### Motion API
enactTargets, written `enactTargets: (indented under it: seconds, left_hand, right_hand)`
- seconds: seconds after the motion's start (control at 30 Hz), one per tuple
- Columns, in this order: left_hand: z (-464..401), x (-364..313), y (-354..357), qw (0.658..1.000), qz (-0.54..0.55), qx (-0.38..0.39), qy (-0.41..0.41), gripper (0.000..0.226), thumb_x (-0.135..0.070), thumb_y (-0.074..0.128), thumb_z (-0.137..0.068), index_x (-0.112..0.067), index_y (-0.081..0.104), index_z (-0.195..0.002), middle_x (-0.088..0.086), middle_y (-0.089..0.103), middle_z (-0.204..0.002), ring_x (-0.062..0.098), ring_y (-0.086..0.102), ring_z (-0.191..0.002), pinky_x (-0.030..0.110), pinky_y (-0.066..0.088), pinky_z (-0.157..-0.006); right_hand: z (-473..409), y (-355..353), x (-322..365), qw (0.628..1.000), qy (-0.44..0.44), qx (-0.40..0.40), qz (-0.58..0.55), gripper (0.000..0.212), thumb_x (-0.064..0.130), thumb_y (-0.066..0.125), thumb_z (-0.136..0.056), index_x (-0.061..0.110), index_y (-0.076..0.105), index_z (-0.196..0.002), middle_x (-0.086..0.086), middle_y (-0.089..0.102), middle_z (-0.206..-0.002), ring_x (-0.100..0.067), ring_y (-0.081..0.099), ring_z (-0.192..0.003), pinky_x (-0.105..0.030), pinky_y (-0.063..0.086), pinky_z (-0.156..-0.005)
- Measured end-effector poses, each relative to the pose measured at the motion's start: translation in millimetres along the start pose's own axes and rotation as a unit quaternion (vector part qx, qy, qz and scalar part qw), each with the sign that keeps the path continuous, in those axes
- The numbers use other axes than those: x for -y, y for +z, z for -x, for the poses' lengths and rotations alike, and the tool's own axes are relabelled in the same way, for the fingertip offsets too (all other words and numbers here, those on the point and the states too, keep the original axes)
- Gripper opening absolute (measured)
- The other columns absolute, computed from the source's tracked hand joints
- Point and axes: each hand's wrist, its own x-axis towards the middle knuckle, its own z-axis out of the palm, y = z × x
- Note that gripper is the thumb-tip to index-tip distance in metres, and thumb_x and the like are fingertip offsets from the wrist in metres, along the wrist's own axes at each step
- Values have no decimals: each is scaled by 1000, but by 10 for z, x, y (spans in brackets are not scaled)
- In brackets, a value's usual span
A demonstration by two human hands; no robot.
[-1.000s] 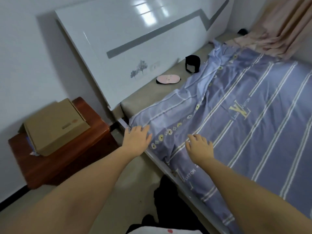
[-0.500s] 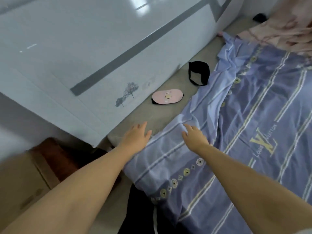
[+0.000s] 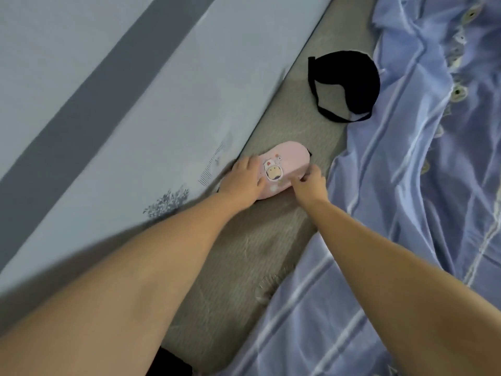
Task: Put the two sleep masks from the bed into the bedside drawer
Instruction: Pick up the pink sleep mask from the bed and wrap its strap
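Observation:
A pink sleep mask (image 3: 290,161) with a small cartoon face lies on the beige mattress strip (image 3: 244,256) beside the headboard. My left hand (image 3: 241,183) rests on its near left end, fingers over the edge. My right hand (image 3: 309,183) pinches its lower right edge. A black sleep mask (image 3: 352,80) with its strap looped out lies farther along the strip, untouched, against the blue cover. The bedside drawer is out of view.
A glossy white headboard (image 3: 135,104) with a grey stripe rises on the left. A rumpled blue striped duvet (image 3: 420,199) covers the bed on the right. Something dark (image 3: 170,362) shows at the bottom edge.
I have leaned in over the bed. Both hands moved forward from the duvet's edge onto the pink mask and took hold of it. The bedside table dropped out of view.

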Motion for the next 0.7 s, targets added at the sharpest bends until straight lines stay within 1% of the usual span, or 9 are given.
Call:
enactTargets:
  seconds: [0.1, 0.2, 0.27, 0.33, 0.4, 0.47, 0.53, 0.63, 0.7]
  left_hand:
    - [-144, 57, 124, 1000, -13, -28, -1, 58, -20, 54, -89, -5, 28, -139, 14, 30, -147, 32, 28, -134, 43, 33, -106]
    - [-168, -6, 186, 996, -58, -68, -20, 55, -17, 54, -88, -6, 31, -136, 14, 38, -140, 32, 34, -127, 42, 37, -99]
    - [-165, -47, 167, 994, -66, -84, -18, 44, -15, 50, -89, -8, 38, -131, 14, 45, -132, 33, 40, -121, 42, 37, -94]
    - [-128, -83, 83, 995, 51, -79, -32, 27, -14, 51, -89, -8, 53, -114, 14, 55, -116, 31, 50, -107, 41, 42, -85]
    - [-20, -150, -49, 968, 240, -35, -70, 14, -15, 53, -88, -5, 59, -94, 11, 58, -90, 24, 52, -84, 33, 39, -71]
    - [188, -276, -210, 930, 360, 11, -79, 18, -19, 53, -90, -4, 60, -83, 6, 50, -75, 18, 44, -72, 30, 30, -63]
    - [452, -424, -391, 901, 428, 27, -66, 24, -25, 54, -90, -5, 60, -78, 4, 52, -73, 17, 44, -71, 30, 28, -61]
    - [839, -636, -693, 876, 482, 18, -24, 24, -33, 55, -91, -16, 68, -82, -4, 64, -76, 10, 53, -69, 28, 35, -63]
    - [1089, -810, -947, 864, 504, 17, 8, 19, -32, 55, -91, -28, 70, -79, -13, 69, -74, 1, 59, -67, 20, 41, -61]
  right_hand:
    - [-227, 63, 58, 998, 38, -33, -37, 51, 15, 55, -86, 6, 35, -133, -17, 52, -129, -35, 53, -114, -40, 46, -89]
    - [-286, 105, 60, 997, 56, -45, -38, 43, 10, 56, -82, 4, 43, -123, -16, 58, -114, -33, 56, -102, -37, 45, -76]
    - [-261, 87, 37, 997, 59, -42, -40, 33, 8, 54, -81, 2, 54, -113, -14, 61, -102, -29, 56, -88, -33, 42, -68]
    - [-177, 6, 24, 994, 65, -31, -77, 27, 6, 53, -81, 0, 60, -106, -14, 62, -93, -26, 54, -79, -33, 45, -63]
    - [-41, -139, 34, 987, 72, -24, -143, 25, 7, 55, -81, 1, 60, -105, -13, 62, -91, -26, 57, -80, -41, 54, -72]
    - [169, -340, 84, 976, 57, -19, -208, 25, 8, 56, -84, 7, 58, -109, -13, 61, -96, -26, 59, -81, -43, 54, -79]
    - [439, -575, 170, 979, 8, -6, -202, 40, 9, 54, -88, 14, 48, -127, -12, 58, -99, -22, 59, -80, -39, 54, -77]
    - [941, -973, 334, 988, -128, 26, -83, 54, 22, 54, -91, 26, 34, -141, -7, 50, -126, -17, 57, -97, -28, 53, -81]
    - [1308, -1244, 488, 975, -207, 74, 16, 57, 39, 58, -88, 32, 37, -140, -1, 29, -147, -16, 46, -119, -18, 41, -88]
